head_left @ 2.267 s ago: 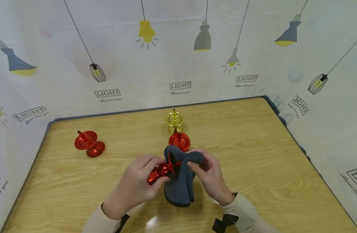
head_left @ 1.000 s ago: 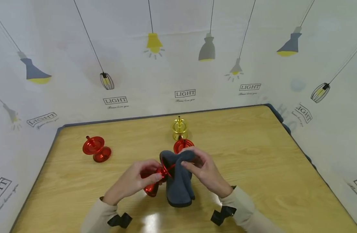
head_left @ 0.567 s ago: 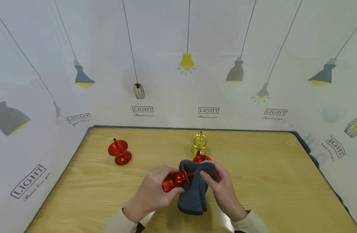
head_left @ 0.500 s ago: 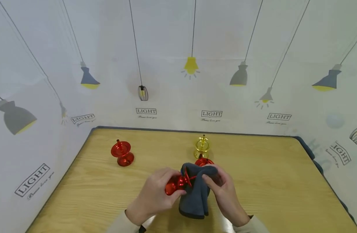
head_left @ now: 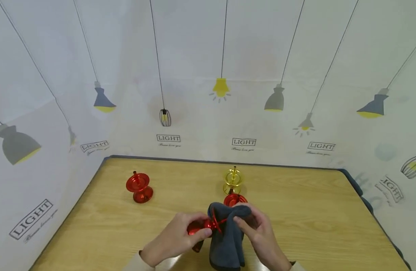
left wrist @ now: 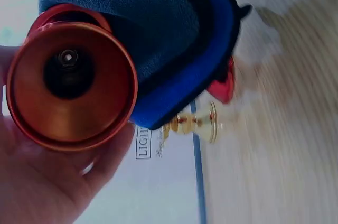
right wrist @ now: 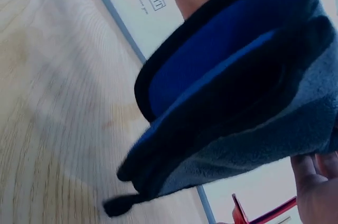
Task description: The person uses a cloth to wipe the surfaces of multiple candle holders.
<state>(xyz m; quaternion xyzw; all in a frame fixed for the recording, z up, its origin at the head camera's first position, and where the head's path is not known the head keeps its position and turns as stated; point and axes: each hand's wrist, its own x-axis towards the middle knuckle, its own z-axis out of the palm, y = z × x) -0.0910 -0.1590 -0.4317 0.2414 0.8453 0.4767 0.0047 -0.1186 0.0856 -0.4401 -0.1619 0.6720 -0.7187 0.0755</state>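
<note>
My left hand point(head_left: 175, 237) grips a shiny red candlestick point(head_left: 194, 228) by its stem and base, holding it tilted over the table. In the left wrist view the hollow underside of its round base point(left wrist: 29, 84) faces the camera. My right hand point(head_left: 263, 235) pinches a folded grey-blue cloth point(head_left: 226, 246) with a dark edge. The cloth wraps about the candlestick's dish and spike end, hiding part of the spike. In the right wrist view the cloth point(right wrist: 248, 150) hangs in folds, its bright blue inner face showing, with fingers point(right wrist: 317, 184) at its lower right.
A second red candlestick point(head_left: 138, 183) stands on the wooden table point(head_left: 313, 210) at the left. At the back middle is a gold candlestick point(head_left: 233, 177), with another red one point(head_left: 234, 199) just in front, partly hidden by the cloth. A white printed curtain point(head_left: 194, 45) surrounds the table.
The head view has shifted, mostly to the left and upward. My left hand has turned the candlestick back and forth, its base now dipping lower, while my right hand keeps the cloth against its top.
</note>
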